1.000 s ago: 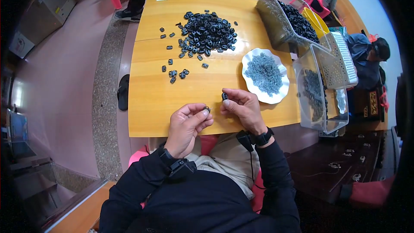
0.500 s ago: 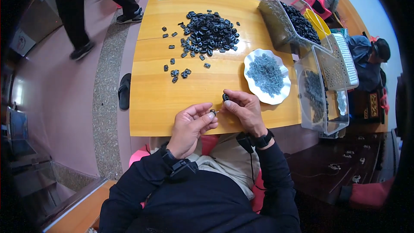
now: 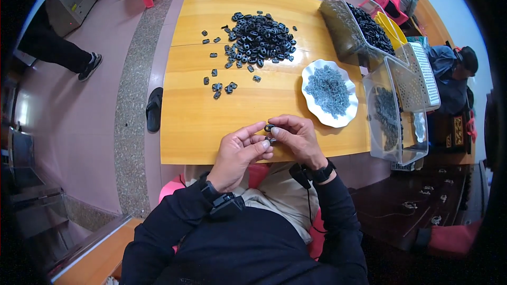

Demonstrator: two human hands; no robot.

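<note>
Over the near edge of the table, my left hand (image 3: 237,155) and my right hand (image 3: 297,136) meet fingertip to fingertip. My right thumb and fingers pinch a small black cord lock body (image 3: 269,127) with a hole in it. Just below it, a smaller dark piece (image 3: 270,140) is pinched in my left fingers, partly hidden by the thumb. Beyond my hands lies a heap of black cord lock pieces (image 3: 259,37), with several strays on its left side. A white scalloped plate (image 3: 312,108) near my right hand carries a pile of small grey springs (image 3: 328,91).
Along the table's right side stand a big clear bin (image 3: 338,31) of black pieces, a smaller clear box (image 3: 388,145), a white perforated basket (image 3: 422,76) and a yellow container (image 3: 390,29). A slipper (image 3: 153,110) lies on the floor at left. People sit at right; someone walks at left.
My hands have come together, bringing the cord lock body down and left to the piece in my left fingers. The walking person has moved farther left.
</note>
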